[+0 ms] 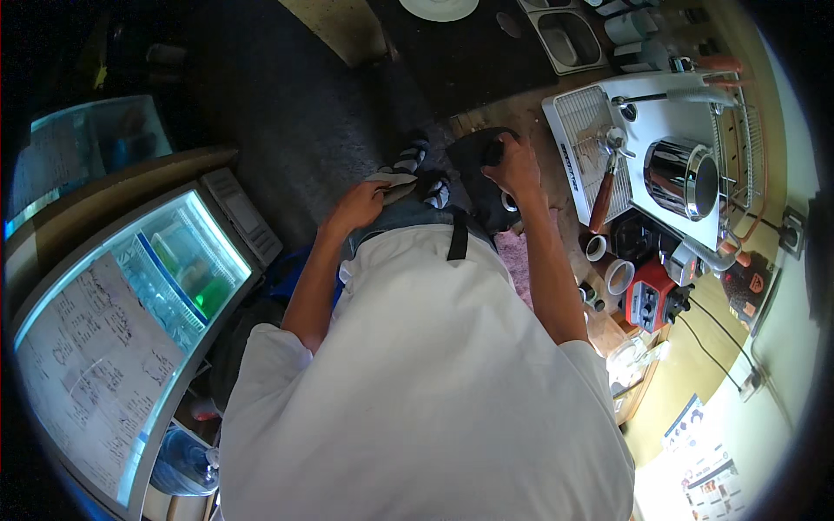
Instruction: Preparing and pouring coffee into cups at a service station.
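My left hand [357, 210] is in front of my waist, its fingers closed on a folded greyish cloth [399, 190]. To the right, my right hand [518, 170] reaches over a black mat [470, 159] at the counter's edge. Its fingers curl around a small dark object [493, 154], whose kind is hard to make out. A round metal item [508, 202] lies on the mat near my right wrist. Beyond the mat stands a white espresso machine [642, 120] with a drip grate. A portafilter with a wooden handle [603, 198] is on that grate.
A steel pitcher [681, 179] rests on the machine. Cups [619, 277], a red appliance [648, 296] and a pink cloth [515, 260] are along the wooden counter. A metal sink [570, 42] is farther off. On my left stands a lit glass-door fridge [189, 260] bearing a handwritten sheet.
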The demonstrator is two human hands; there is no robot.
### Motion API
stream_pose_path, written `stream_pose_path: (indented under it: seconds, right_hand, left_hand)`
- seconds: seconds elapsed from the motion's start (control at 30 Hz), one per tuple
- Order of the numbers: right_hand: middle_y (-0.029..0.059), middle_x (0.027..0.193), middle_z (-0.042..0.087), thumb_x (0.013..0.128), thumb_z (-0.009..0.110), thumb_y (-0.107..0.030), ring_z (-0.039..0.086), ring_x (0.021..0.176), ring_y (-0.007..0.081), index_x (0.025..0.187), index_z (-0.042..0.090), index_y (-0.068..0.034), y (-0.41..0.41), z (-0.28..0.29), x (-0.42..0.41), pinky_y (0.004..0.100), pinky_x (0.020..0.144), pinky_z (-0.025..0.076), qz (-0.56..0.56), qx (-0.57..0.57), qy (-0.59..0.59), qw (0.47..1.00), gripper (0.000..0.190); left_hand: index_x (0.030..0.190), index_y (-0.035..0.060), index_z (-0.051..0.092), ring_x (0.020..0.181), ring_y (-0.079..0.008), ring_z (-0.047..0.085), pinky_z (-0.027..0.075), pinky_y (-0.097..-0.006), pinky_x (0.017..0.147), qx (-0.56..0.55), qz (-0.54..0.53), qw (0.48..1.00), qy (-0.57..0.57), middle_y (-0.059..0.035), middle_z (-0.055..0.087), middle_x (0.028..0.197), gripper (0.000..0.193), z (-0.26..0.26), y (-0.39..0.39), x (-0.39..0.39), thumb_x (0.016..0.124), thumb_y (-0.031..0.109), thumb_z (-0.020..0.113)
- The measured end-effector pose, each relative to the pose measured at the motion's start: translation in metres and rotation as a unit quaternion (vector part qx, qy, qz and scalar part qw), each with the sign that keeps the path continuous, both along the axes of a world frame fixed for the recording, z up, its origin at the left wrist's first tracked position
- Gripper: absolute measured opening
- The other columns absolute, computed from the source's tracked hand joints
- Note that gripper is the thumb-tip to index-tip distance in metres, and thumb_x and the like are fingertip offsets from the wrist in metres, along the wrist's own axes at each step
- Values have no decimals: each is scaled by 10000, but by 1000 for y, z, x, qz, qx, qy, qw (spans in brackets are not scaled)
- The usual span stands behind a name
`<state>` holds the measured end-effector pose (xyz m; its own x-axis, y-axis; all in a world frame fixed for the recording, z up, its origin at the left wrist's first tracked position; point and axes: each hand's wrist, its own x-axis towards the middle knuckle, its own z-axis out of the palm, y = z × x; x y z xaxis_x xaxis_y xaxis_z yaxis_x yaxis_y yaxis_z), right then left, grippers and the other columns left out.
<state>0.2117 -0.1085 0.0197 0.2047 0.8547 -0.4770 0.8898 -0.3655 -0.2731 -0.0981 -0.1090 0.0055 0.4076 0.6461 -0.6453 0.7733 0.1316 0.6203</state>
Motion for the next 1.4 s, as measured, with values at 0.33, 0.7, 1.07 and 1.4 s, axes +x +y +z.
stream_pose_path:
  seconds: [0.33,0.7,1.07,1.4]
  right_hand:
    - [234,1228,487,650,860,-204,532,1137,417,1273,508,-112,-6,-7,-3,478,897,525,38,64,-16,997,722]
    - [245,1194,620,703,800,-500,604,1116,407,1378,451,-129,-47,47,36,480,956,485,-21,-73,44,996,846]
    - [216,988,692,794,708,-235,663,938,398,1141,618,-71,-93,22,51,467,831,524,-114,24,21,993,395]
    - [232,978,683,789,691,-239,651,947,413,1127,600,-63,-80,11,60,474,836,518,-132,-9,-14,991,391]
  left_hand:
    - [1269,24,590,1131,-394,582,434,-418,1011,-26,8,1000,13,-252,601,1231,414,5,1,4,904,135,428]
    - [1303,18,554,1088,-390,606,461,-416,939,-15,-30,998,-51,-251,624,1196,397,27,12,21,971,214,458]
    - [1290,7,553,1042,-332,623,466,-393,896,-108,-142,980,-91,-225,648,1144,446,61,13,74,1002,335,461]
    - [1242,12,569,969,-229,606,452,-353,875,-195,-18,956,-217,-141,662,1045,460,22,-32,173,1006,395,475]
